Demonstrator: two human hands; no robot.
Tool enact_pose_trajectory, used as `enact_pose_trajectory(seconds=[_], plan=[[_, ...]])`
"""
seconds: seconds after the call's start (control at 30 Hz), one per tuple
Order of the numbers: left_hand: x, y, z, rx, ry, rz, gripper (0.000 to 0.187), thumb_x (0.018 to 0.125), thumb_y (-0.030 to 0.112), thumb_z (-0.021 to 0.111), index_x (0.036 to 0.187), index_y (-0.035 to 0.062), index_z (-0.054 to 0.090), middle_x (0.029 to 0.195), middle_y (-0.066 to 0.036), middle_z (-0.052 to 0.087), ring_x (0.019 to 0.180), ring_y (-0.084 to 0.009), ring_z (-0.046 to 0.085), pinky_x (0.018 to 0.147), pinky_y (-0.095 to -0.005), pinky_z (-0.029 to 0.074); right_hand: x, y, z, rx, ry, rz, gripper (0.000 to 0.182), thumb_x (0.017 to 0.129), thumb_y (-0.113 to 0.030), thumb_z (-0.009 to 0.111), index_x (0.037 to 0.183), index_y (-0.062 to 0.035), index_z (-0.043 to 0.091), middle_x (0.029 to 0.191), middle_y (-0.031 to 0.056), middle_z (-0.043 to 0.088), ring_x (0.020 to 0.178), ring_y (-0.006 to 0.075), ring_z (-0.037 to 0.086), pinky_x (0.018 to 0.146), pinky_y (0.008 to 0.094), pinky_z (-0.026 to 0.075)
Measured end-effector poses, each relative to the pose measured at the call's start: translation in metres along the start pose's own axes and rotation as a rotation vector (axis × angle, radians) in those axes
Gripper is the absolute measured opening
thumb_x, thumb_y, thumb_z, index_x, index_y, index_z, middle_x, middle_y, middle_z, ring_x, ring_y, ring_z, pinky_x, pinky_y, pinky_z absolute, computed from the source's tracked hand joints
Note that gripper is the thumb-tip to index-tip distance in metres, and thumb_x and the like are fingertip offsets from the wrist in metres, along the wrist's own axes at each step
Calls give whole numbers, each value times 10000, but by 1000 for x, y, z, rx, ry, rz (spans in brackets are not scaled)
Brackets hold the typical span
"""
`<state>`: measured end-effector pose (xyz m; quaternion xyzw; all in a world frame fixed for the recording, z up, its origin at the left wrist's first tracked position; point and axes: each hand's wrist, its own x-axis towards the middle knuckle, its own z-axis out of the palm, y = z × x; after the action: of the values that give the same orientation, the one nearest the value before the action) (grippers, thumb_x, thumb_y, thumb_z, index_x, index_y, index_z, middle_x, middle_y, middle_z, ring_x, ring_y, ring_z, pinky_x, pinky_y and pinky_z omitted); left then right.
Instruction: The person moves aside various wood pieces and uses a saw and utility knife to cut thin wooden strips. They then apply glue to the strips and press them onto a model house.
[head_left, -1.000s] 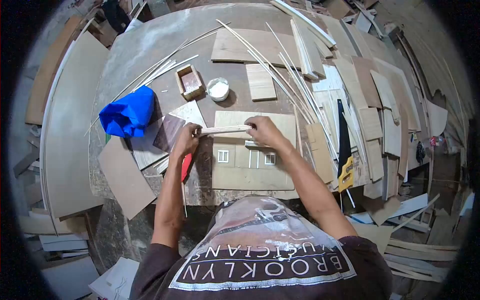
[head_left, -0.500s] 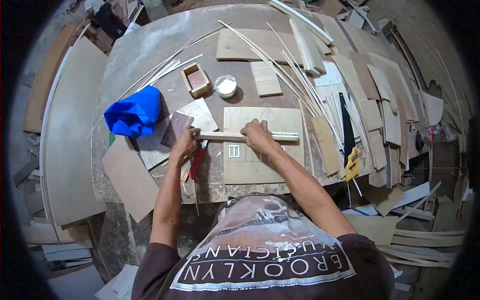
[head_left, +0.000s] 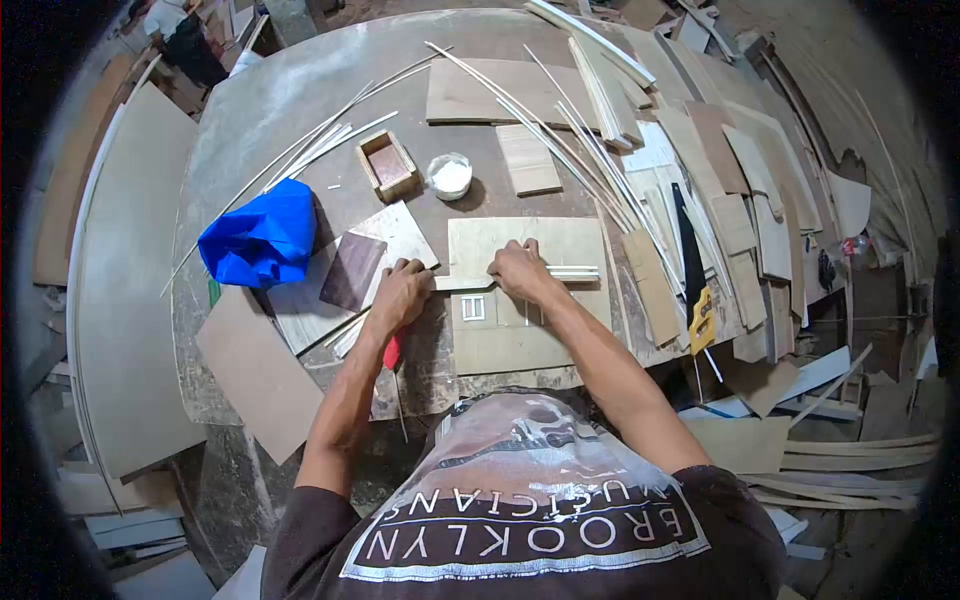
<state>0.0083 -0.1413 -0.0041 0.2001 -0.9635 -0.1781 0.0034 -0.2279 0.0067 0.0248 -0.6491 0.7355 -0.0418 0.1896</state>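
Observation:
A bundle of thin pale wood strips (head_left: 574, 274) lies across a square plywood board (head_left: 500, 350). My right hand (head_left: 522, 270) is closed round the strips near their middle. At their left end, my left hand (head_left: 403, 293) has its fingers closed on the strips too. Small white pieces (head_left: 473, 308) form a little frame on the board below the strips. Beneath my left forearm a red-handled tool (head_left: 391, 352) is partly hidden. A brown square piece (head_left: 354, 270) rests on a pale board left of my left hand.
Behind the hands stand a small wooden box (head_left: 388, 166) and a tub of white paste (head_left: 450, 177). A blue bag (head_left: 258, 236) is at the left. A yellow-handled saw (head_left: 702, 320) and many wood pieces lie at the right. A person (head_left: 185, 40) is at the far upper left.
My left hand has moved right and now covers part of the strips' left end. The brown square and more of the red tool's thin shaft show. The view has shifted slightly.

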Motion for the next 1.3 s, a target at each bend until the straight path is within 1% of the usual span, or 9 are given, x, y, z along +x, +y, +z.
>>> enact_pose_trajectory(seconds=[0.23, 0.37, 0.5, 0.73, 0.87, 0.97, 1.1, 1.2, 1.3], plan=[[-3, 15, -18, -72, -34, 18, 413, 809, 118, 670, 1220, 143, 648, 1143, -80, 601, 1099, -328, 534, 883, -465, 458, 0, 6, 0, 92, -33, 39, 246, 842, -71, 580, 982, -98, 781, 933, 158, 721, 1044, 327, 609, 986, 534, 340], [2, 17, -8, -60, -19, 44, 361, 827, 142, 670, 1188, 124, 645, 1127, -104, 613, 1123, -342, 541, 890, -523, 462, -9, 24, -17, 400, 248, 158, 248, 909, -221, 613, 1060, -73, 743, 1098, 153, 711, 1113, 318, 615, 1017, 536, 334], [5, 3, -9, -154, 92, -83, 335, 836, 118, 658, 1169, 83, 643, 1126, -126, 623, 1114, -375, 548, 892, -538, 456, -47, 80, -22, 723, 686, 282, 243, 899, -186, 633, 1083, -57, 728, 1044, 162, 725, 1003, 311, 682, 863, 382, 505], [9, 3, -9, 57, 367, -266, 465, 827, 155, 670, 1261, 9, 589, 1204, -198, 603, 1120, -408, 546, 930, -504, 444, -156, 124, 9, 317, 645, 845, 218, 867, -135, 620, 1010, -6, 724, 961, 181, 716, 916, 361, 680, 841, 422, 529], [12, 28, 2, 205, 470, -266, 478, 865, 132, 613, 1329, 49, 534, 1269, -172, 567, 1184, -393, 517, 934, -522, 435, -197, 84, 35, 291, 571, 749, 265, 872, -161, 653, 1107, -52, 708, 1071, 187, 687, 1001, 377, 647, 859, 423, 515], [18, 62, 21, -42, 362, -52, 418, 835, 145, 689, 1223, 12, 608, 1140, -177, 596, 1081, -371, 576, 867, -472, 480, -200, 70, 60, 176, 583, 764, 358, 861, -162, 674, 1201, -51, 663, 1195, 179, 644, 1125, 369, 593, 934, 449, 490], [38, 114, 59, -635, 206, -311, 380, 917, 282, 663, 1118, -39, 685, 972, -229, 711, 863, -340, 706, 781, -393, 546, -189, 78, 74, 154, 628, 769, 361, 868, -159, 663, 1196, -10, 646, 1166, 191, 641, 1107, 384, 590, 950, 471, 467], [55, 140, 61, -714, 263, -368, 427, 929, 335, 636, 1039, -73, 697, 868, -248, 706, 820, -330, 706, 771, -403, 539, -164, 97, 65, 623, 751, 730, 285, 874, -142, 660, 1112, 14, 681, 1074, 229, 670, 1022, 407, 633, 907, 444, 500], [60, 143, 49, -713, 271, -443, 410, 926, 299, 618, 1042, -87, 688, 913, -268, 689, 852, -376, 680, 801, -427, 527, -149, 107, 60, 408, 769, 719, 274, 884, -138, 639, 1103, 25, 668, 1049, 253, 669, 991, 421, 640, 879, 472, 505]])
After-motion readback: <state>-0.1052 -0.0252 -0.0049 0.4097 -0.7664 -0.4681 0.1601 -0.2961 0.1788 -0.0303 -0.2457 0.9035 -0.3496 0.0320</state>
